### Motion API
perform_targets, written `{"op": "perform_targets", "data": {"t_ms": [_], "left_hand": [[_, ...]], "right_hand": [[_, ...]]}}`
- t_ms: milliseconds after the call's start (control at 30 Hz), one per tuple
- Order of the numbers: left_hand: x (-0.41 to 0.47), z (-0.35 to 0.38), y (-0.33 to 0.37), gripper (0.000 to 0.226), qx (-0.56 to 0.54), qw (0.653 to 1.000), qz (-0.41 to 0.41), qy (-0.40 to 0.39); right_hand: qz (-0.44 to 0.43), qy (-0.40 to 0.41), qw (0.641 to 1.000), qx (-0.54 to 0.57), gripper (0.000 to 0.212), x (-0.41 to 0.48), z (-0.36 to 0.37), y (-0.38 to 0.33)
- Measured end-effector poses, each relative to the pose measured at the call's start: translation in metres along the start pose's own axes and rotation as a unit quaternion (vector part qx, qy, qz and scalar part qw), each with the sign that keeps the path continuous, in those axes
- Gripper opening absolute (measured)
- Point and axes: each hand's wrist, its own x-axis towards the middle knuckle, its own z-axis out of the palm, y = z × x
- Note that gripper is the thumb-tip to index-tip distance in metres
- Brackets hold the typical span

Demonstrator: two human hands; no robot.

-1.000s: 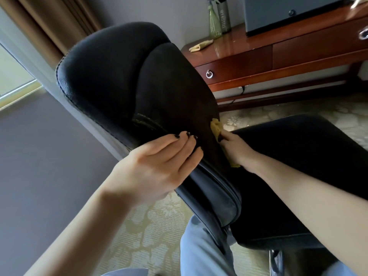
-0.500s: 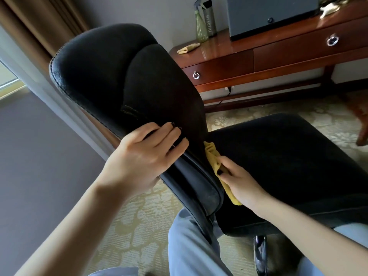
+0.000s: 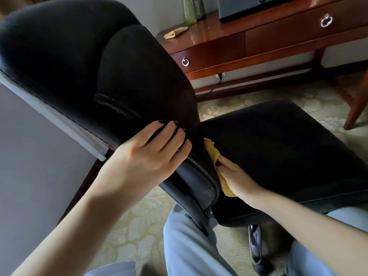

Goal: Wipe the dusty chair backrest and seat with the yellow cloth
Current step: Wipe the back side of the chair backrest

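A black leather chair fills the view, its padded backrest (image 3: 99, 56) at the left and its seat (image 3: 278, 152) at the right. My left hand (image 3: 147, 158) grips the lower side edge of the backrest, fingers laid over the front. Low in the crease where backrest meets seat, my right hand (image 3: 237, 180) holds the yellow cloth (image 3: 212, 150). Part of the cloth is hidden under that hand and behind the backrest edge.
A wooden desk (image 3: 258, 42) with ring-pull drawers stands behind the chair, carrying a second yellow cloth (image 3: 175, 33), bottles (image 3: 190, 10) and a dark box (image 3: 249, 6). A wooden leg (image 3: 356, 104) stands at right. My knees in grey trousers (image 3: 189, 246) are below the chair, on patterned carpet.
My right hand has drawn the cloth down the backrest into the crease by the seat. The view has moved closer and shifted right; my left hand keeps its grip.
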Motion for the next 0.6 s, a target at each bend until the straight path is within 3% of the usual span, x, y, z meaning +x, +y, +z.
{"op": "perform_targets", "data": {"t_ms": [367,600], "left_hand": [[0.001,0.007,-0.002,0.033,-0.014,0.999,0.002,0.034],[-0.001,0.004,0.0,0.041,-0.023,0.999,-0.012,0.025]], "right_hand": [[0.095,0.016,0.994,0.06,0.045,0.062,-0.002,0.02],[0.136,0.044,0.982,0.12,0.047,0.037,0.008,0.037]]}}
